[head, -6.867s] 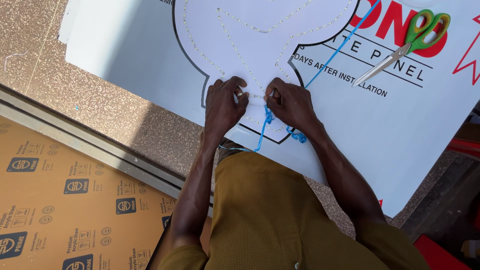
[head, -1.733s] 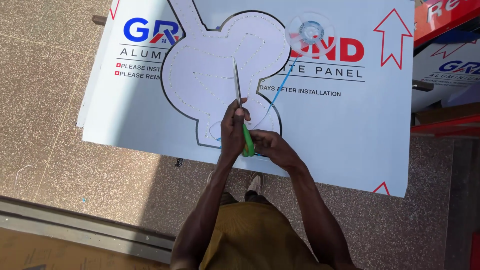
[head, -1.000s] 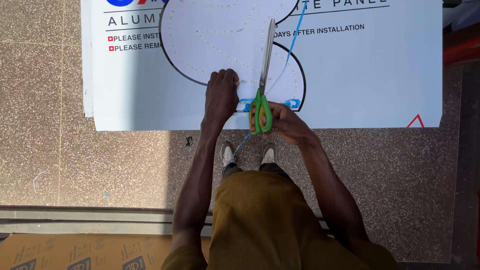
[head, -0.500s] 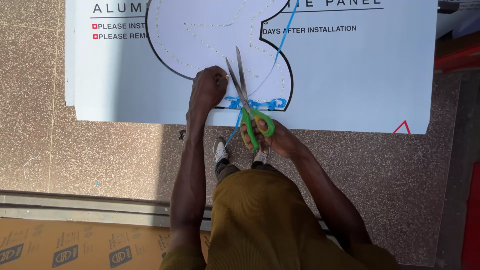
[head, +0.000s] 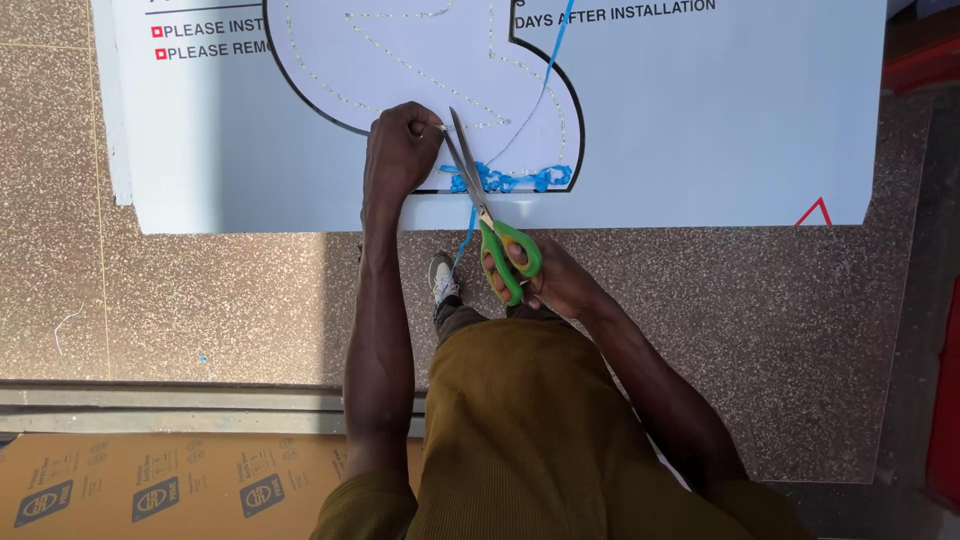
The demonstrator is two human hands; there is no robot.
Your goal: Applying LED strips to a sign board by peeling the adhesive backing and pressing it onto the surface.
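The left hand (head: 400, 150) is closed in a loose fist on the white, black-outlined cut-out shape (head: 420, 60), pinching what looks like a thin strand at its fingertips — too fine to be sure. The right hand (head: 550, 280) has its fingers through the loops of the green-handled steel scissors (head: 485, 200), whose blades stand slightly apart with their tips right by the left hand's fingertips.

The cut-out lies on a large white printed panel sheet (head: 700, 130) on the speckled stone floor (head: 200, 290). Rows of small dotted points (head: 400, 70) already run across the shape. A bunch of blue wire (head: 505, 180) lies gathered along its lower edge, with one strand leading up and another down off the sheet. Judging from this, the laying-out is largely done and trimming at the bottom edge is in hand; the bunched blue wire is not yet tidied.

No containers show — only a brown printed cardboard sheet (head: 150, 490) beyond a metal floor rail (head: 200, 405).
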